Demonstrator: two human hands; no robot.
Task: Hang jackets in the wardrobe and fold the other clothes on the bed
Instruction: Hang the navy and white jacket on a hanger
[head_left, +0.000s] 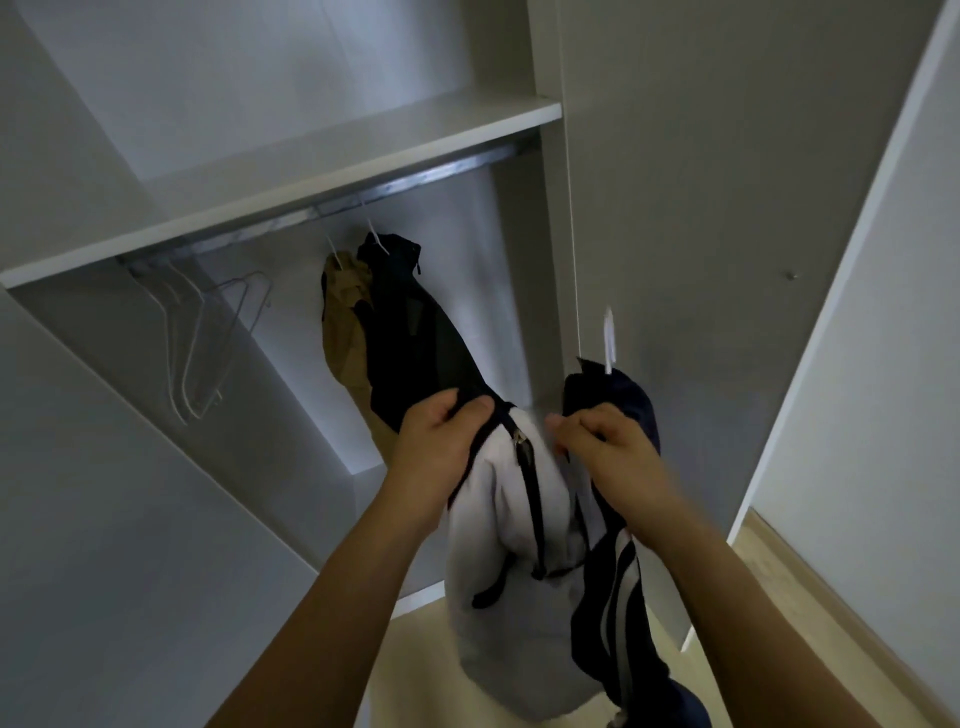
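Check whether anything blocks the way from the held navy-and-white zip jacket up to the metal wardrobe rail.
Nothing visible blocks it. The navy-and-white zip jacket, gripped by the left hand and right hand, faces bare metal rail right of the hanging dark jacket.

Wardrobe rail (332, 200) carries dark jacket (410, 322), tan jacket (345, 322) (both hung), empty hangers (208, 338).

This is a home bedroom or dressing corner, seen at an open built-in wardrobe (291, 156) of plain white panels. A metal rail (332, 200) runs under its shelf (363, 130), carrying empty wire hangers (202, 332), a tan jacket (345, 332) and a dark jacket (410, 322). Pale wood flooring (810, 623) meets a skirting board beside white walls.
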